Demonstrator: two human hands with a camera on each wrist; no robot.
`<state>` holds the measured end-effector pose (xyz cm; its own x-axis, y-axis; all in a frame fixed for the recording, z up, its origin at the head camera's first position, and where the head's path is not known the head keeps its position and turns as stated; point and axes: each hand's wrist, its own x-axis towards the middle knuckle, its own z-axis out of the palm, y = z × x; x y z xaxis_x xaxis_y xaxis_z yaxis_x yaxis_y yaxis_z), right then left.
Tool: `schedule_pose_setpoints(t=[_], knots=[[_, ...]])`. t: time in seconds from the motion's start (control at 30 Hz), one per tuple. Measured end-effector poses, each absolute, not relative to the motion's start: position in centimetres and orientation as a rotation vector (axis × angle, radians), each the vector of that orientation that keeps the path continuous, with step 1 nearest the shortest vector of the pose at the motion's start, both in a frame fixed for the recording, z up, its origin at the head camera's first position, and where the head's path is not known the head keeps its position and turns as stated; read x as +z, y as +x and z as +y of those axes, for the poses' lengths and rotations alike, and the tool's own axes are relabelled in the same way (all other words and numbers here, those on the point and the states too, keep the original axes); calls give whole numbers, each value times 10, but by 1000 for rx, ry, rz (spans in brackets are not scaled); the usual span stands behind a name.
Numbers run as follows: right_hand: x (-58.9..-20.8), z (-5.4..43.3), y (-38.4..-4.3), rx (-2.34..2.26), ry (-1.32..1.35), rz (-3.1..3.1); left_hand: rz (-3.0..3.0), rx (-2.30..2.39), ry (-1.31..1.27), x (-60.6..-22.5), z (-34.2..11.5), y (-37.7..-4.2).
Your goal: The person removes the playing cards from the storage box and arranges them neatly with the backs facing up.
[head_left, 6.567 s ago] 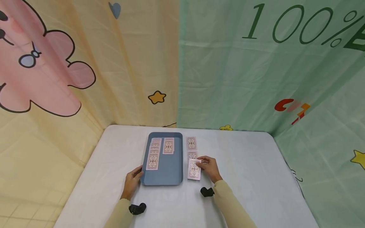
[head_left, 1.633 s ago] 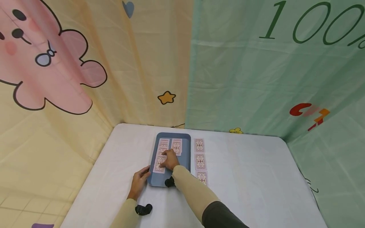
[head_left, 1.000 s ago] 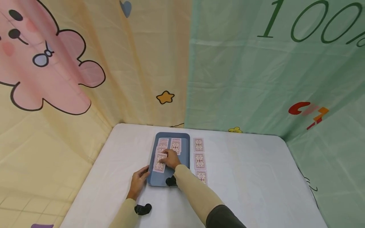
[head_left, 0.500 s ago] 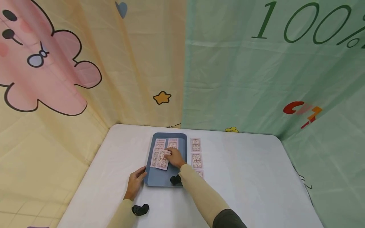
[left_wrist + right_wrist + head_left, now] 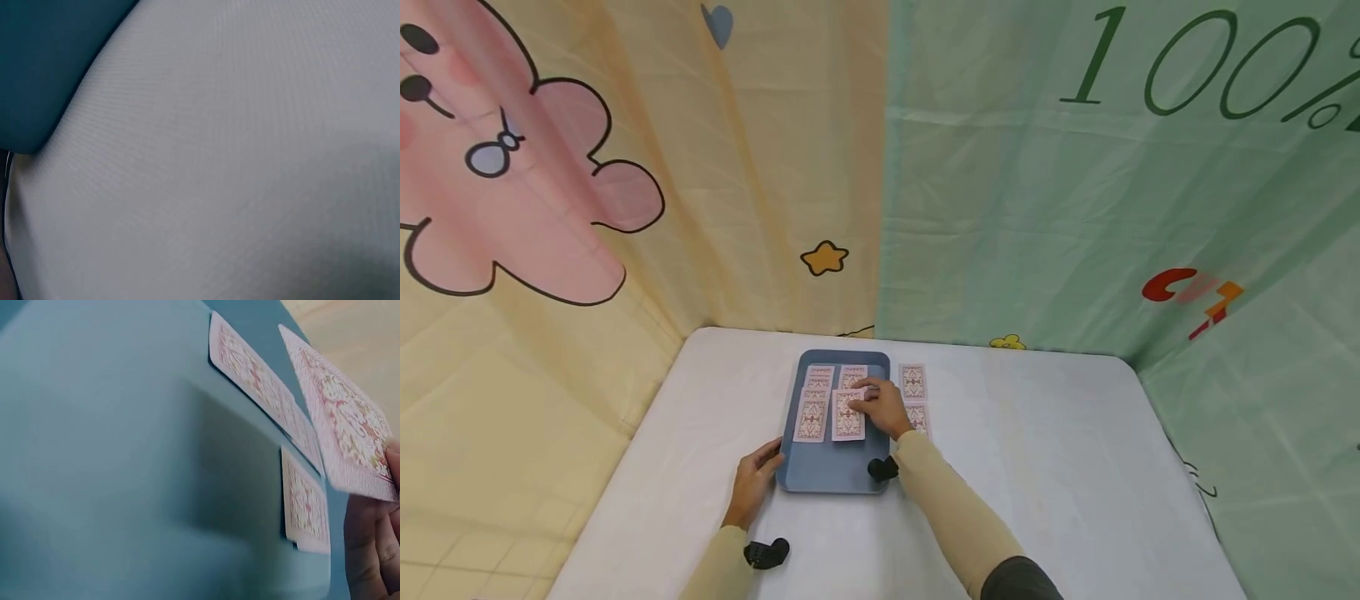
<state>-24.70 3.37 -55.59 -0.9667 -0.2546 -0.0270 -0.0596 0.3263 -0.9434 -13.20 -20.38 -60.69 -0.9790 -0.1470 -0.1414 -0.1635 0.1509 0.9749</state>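
Card [image 5: 848,422] pinched in right hand [image 5: 883,409] above tray [image 5: 831,471], long axis along tray's length; left hand [image 5: 749,487], loosely extended, touches tray's left edge.

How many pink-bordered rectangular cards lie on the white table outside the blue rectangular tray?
2 visible: the far card beside the blue tray, and the nearer card, partly behind the right hand. Others may hide behind the beige right sleeve.
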Motion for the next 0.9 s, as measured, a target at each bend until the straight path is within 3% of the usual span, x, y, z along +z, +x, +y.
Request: schedule_pose_setpoints(t=[0.9], knots=[[-559,113,-271,-2041,158,2339,2386,2003,-332,-609,-203,-133]])
